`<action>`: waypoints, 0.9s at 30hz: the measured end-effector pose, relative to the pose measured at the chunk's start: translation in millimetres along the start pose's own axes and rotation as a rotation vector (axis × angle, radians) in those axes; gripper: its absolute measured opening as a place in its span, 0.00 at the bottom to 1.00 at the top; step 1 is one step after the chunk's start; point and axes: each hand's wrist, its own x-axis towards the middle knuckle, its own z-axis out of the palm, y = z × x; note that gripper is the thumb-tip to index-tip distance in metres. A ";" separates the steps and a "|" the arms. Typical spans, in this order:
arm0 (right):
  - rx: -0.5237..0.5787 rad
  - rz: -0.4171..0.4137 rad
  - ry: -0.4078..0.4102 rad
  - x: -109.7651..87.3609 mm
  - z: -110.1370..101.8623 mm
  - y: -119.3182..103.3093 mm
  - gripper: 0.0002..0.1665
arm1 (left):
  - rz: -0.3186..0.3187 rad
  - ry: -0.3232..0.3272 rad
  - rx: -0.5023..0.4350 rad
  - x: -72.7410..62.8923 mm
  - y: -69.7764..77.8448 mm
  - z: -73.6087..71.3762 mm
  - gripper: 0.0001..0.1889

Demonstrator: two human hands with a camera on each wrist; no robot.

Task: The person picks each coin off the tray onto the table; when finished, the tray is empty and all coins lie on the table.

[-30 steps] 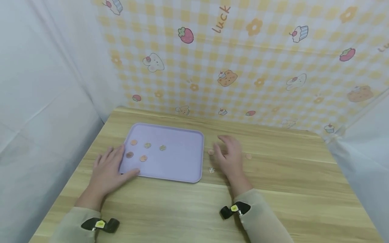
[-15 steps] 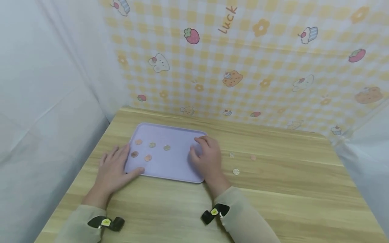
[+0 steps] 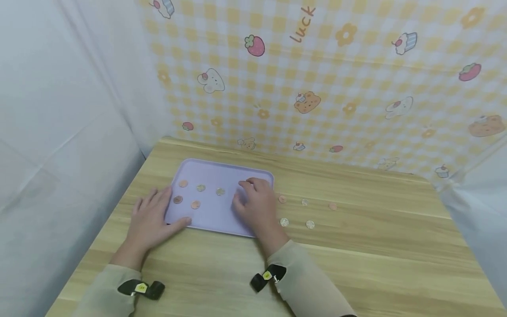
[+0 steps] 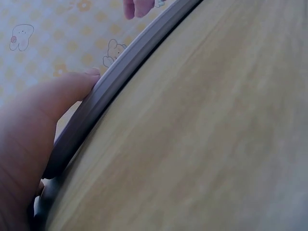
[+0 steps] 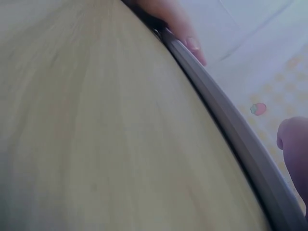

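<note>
A pale purple tray (image 3: 215, 219) with a low rim lies on the table. On its left part sit several coins, among them a silver-coloured coin (image 3: 220, 191) and a copper-coloured coin (image 3: 196, 204). My left hand (image 3: 152, 222) rests at the near left corner, fingers stretched along the left edge; in the left wrist view its thumb (image 4: 72, 91) touches the rim. Over the right part of the tray hovers my right hand (image 3: 257, 207), fingers bent, thumb and forefinger apart. Whether it holds a coin I cannot tell, as the back of the hand covers the palm.
Right of the tray, several more coins lie in two loose rows on the wood-grain table (image 3: 376, 246), including a copper-coloured coin (image 3: 332, 206) and a silver-coloured coin (image 3: 310, 224). A yellow checked curtain (image 3: 269, 79) hangs behind, and a white sheet (image 3: 59, 110) at the left.
My right hand has moved left from above the coins on the table to over the tray, uncovering several table coins. The left hand stays at the tray's corner. The view has shifted slightly.
</note>
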 end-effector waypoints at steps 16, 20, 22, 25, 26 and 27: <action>-0.001 0.170 -0.322 6.1 23.3 -35.8 0.26 | -0.001 0.001 -0.001 -1.4 1.9 -0.6 0.62; -0.075 0.203 -0.473 6.9 24.1 -41.2 0.32 | -0.006 -0.008 0.003 -1.2 3.9 -1.0 0.62; -0.086 0.203 -0.485 6.8 24.4 -42.4 0.31 | -0.011 -0.009 0.002 -1.5 4.4 -1.3 0.62; -0.065 0.212 -0.463 5.9 25.4 -42.9 0.27 | -0.014 -0.005 0.003 -2.2 4.3 -1.4 0.62; -0.053 0.217 -0.453 5.4 26.3 -42.8 0.25 | -0.014 -0.003 0.002 -2.7 4.1 -1.6 0.62; -0.036 0.220 -0.440 5.0 27.2 -42.7 0.23 | -0.013 0.000 0.003 -3.2 3.6 -1.8 0.62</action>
